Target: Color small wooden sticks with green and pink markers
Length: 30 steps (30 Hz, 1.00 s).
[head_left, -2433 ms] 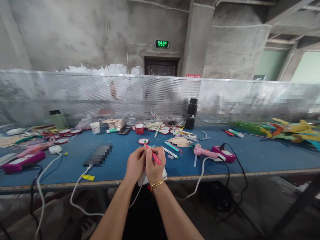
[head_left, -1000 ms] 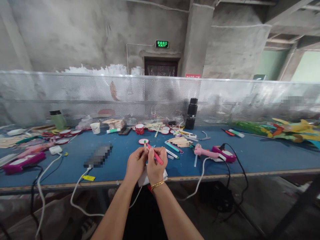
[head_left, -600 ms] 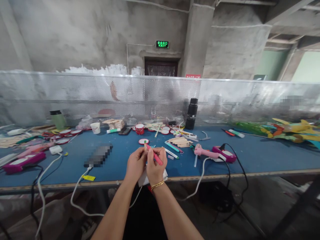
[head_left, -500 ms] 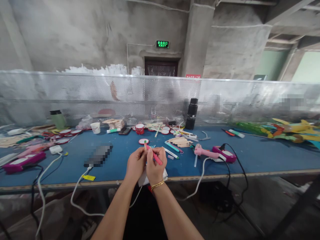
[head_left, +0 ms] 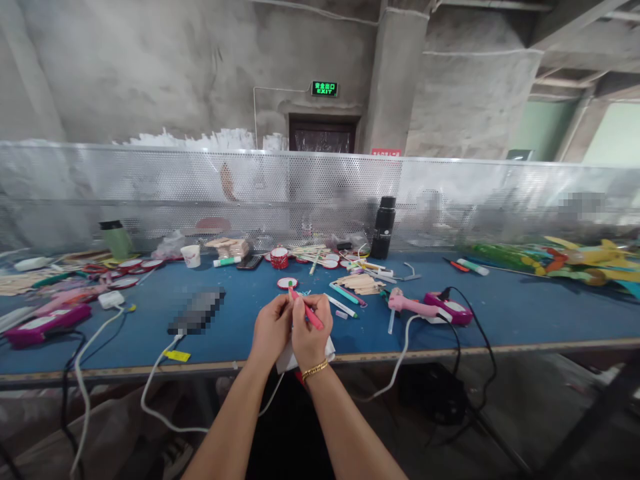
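My two hands meet over the near edge of the blue table (head_left: 240, 327). My right hand (head_left: 310, 333), with a gold bracelet at the wrist, is closed on a pink-red marker (head_left: 311, 316) whose tip points up and left. My left hand (head_left: 271, 328) pinches a small wooden stick with a green tip (head_left: 290, 287), and the marker tip touches it. A white cloth or paper (head_left: 286, 359) shows under both hands.
A pink glue gun (head_left: 411, 305) with a white cable lies to the right, beside a purple stand (head_left: 450, 308). Markers, wooden sticks (head_left: 363, 283), round red-rimmed discs (head_left: 287, 282), a black bottle (head_left: 383, 227), a green cup (head_left: 115, 238) and a perforated metal screen (head_left: 150, 187) lie beyond.
The marker in my right hand has shifted slightly back and forth against the stick. Both hands stay in the same place.
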{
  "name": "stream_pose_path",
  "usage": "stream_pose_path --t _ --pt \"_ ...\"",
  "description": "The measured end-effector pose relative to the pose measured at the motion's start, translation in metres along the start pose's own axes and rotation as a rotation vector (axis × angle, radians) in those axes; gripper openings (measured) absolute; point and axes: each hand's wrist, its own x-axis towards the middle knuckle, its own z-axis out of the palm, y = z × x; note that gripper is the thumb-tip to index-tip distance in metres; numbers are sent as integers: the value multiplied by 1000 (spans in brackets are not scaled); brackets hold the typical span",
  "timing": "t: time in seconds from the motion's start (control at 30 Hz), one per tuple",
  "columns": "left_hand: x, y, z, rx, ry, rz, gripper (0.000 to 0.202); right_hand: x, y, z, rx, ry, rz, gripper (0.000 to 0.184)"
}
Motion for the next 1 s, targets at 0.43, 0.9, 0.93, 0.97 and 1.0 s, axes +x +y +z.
stream_pose_path --t 0.43,0.9,0.93,0.97,1.0 --pt "0 1 -1 18 -12 -19 29 -1 6 0 1 48 74 20" --pt "0 -1 0 -1 -2 -7 24 0 0 0 16 0 -7 18" --pt "0 -1 0 0 -2 -8 24 0 0 0 16 -3 -6 18" --pt "0 -1 0 1 -1 -9 24 0 0 -1 16 -4 -5 18" --pt "0 -1 0 4 0 -13 24 0 0 -1 15 -3 -2 18"
